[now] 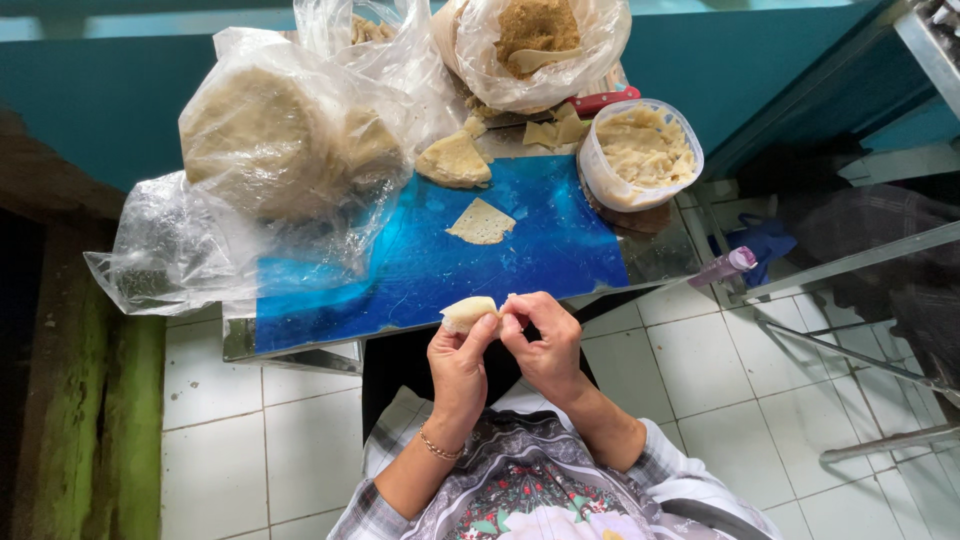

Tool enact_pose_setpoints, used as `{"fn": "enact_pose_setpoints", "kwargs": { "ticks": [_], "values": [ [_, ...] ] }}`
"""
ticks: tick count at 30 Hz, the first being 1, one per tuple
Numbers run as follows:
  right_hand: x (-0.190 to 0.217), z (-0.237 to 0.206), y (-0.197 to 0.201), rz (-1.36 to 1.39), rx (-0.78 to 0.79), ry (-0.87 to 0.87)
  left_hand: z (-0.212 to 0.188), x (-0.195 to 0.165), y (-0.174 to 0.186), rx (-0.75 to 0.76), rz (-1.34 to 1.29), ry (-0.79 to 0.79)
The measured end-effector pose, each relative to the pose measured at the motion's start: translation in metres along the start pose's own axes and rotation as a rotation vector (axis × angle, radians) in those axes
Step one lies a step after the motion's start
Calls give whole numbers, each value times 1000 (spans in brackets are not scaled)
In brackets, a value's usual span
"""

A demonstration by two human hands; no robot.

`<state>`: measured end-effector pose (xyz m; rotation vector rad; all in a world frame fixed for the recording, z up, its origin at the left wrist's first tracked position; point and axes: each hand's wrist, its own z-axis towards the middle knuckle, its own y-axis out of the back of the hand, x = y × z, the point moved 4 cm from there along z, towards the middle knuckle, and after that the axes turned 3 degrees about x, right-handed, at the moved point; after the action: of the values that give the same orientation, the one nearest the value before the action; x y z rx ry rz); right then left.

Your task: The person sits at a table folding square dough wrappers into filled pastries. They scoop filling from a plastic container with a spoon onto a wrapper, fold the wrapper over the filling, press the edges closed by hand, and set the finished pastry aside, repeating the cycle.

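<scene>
Both forearms are bare below sleeves of grey-and-white plaid cloth [385,495], pushed up near the elbows. A thin gold chain bracelet [440,447] circles the wrist just behind the left hand [462,365]. The right hand [545,345] wears nothing. Between the arms, an apron front [510,490] shows a grey patterned cloth with red and green flowers.

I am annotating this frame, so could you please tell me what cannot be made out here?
- Head view: the pale folded dough piece has its filling hidden by its fold and the left hand.
- The red-handled tool has its blade hidden under clear plastic bags.
- The right hand has its fingertips curled out of view.
</scene>
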<state>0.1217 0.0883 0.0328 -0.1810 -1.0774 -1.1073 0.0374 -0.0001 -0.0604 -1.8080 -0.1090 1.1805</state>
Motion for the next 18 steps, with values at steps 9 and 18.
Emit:
{"fn": "enact_pose_setpoints", "kwargs": {
  "ticks": [9, 18],
  "values": [
    [3, 4, 13, -110, 171, 193, 5, -17, 3, 64, 176, -10],
    [6, 3, 10, -127, 158, 203, 3, -25, -6, 115, 232, -21]
  ]
}}
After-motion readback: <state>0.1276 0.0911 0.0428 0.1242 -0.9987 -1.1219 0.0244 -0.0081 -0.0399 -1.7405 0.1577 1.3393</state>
